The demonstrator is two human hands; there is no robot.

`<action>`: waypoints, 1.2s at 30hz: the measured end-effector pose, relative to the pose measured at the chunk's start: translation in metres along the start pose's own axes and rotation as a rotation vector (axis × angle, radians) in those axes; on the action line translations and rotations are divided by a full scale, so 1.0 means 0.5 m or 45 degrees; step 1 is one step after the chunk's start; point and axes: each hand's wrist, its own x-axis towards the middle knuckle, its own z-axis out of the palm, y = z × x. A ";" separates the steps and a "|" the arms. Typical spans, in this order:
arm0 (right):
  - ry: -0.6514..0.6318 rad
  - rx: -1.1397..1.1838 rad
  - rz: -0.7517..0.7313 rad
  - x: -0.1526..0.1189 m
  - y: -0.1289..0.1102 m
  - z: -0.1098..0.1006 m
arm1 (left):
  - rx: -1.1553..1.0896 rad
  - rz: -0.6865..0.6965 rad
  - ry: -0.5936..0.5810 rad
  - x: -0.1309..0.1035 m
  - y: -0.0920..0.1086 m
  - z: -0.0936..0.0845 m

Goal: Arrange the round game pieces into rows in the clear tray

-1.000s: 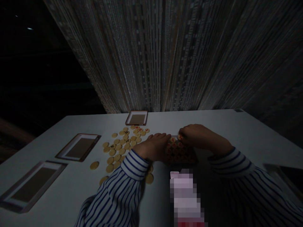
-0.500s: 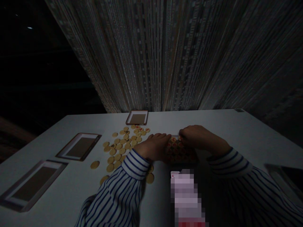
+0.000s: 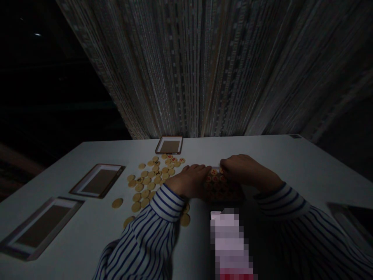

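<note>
A dark, shallow box (image 3: 225,196) holds rows of round Chinese chess pieces (image 3: 215,179) with red characters. My left hand (image 3: 189,181) is closed around the box's left side, fingers together at its far edge; the thumb is hidden. Over the box's far right corner, my right hand (image 3: 244,169) is curled, with its fingertips on a chess piece (image 3: 221,170) that shows only in part. Many loose wooden pieces (image 3: 147,180) lie spread out left of the box, most of them blank side up, a few showing black or red characters.
Three flat framed trays (image 3: 97,181) rest on the white table (image 3: 96,229), two at the left and one at the back. Another dark framed object (image 3: 349,221) lies at the right edge. A pixelated pale shape (image 3: 229,241) is in front of the box. A string curtain (image 3: 189,77) hangs behind the table.
Both hands stay at the box in almost the same pose. The view has shifted very slightly; no piece has visibly moved.
</note>
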 end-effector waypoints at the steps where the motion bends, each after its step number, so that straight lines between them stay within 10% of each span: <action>1: 0.004 -0.002 0.003 0.000 -0.001 0.000 | 0.001 -0.001 0.002 -0.001 0.000 0.000; 36: -0.023 0.074 -0.032 0.004 0.003 0.011 | 0.096 0.011 -0.019 0.005 -0.005 0.007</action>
